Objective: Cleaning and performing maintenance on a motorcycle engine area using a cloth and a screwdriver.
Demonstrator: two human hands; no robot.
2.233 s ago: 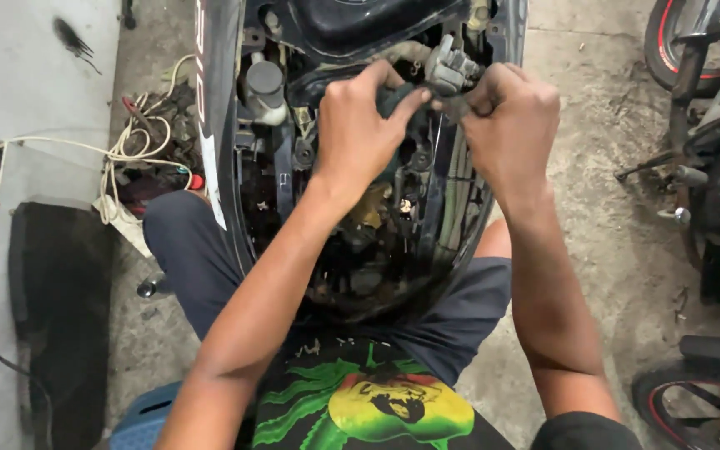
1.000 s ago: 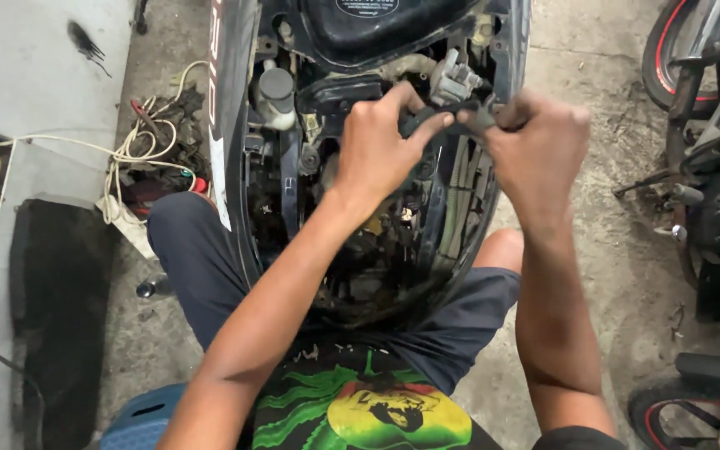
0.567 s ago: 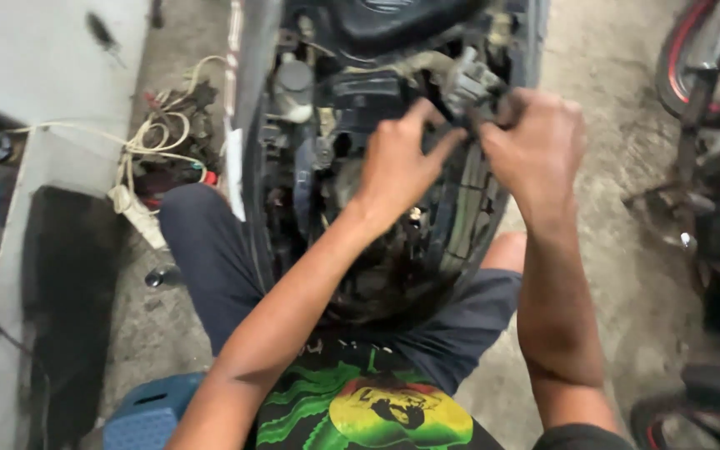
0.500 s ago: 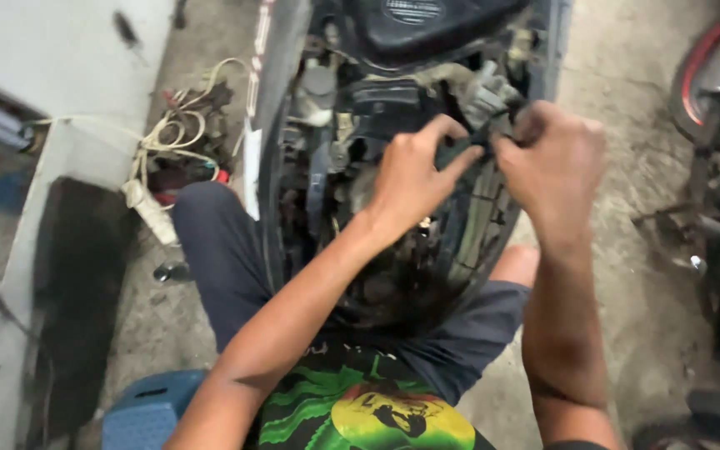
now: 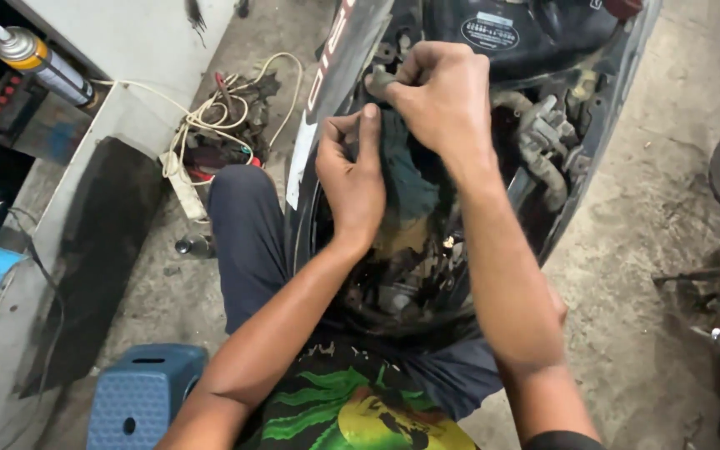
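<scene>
Left hand (image 5: 352, 179) pinches a dark cloth (image 5: 406, 171); right hand (image 5: 443, 96) grips its upper end, fist closed, above the scooter engine bay (image 5: 410, 283).

blue stool (image 5: 145, 398), spray can (image 5: 39, 63), tangled cord (image 5: 210, 112)

Both hands sit further left over the open scooter body (image 5: 352, 75) than they did earlier. The right hand (image 5: 447, 104), which a moment ago gripped a small dark part on the right side beside the grey hoses (image 5: 543, 158), is now higher up and left, closed in a fist near the black cover (image 5: 535, 37). The left hand (image 5: 352, 179) has dropped just below it, thumb and fingers pinched. The view has swung left too, so a spray can (image 5: 39, 62) and a blue stool (image 5: 139, 400) now show more fully
</scene>
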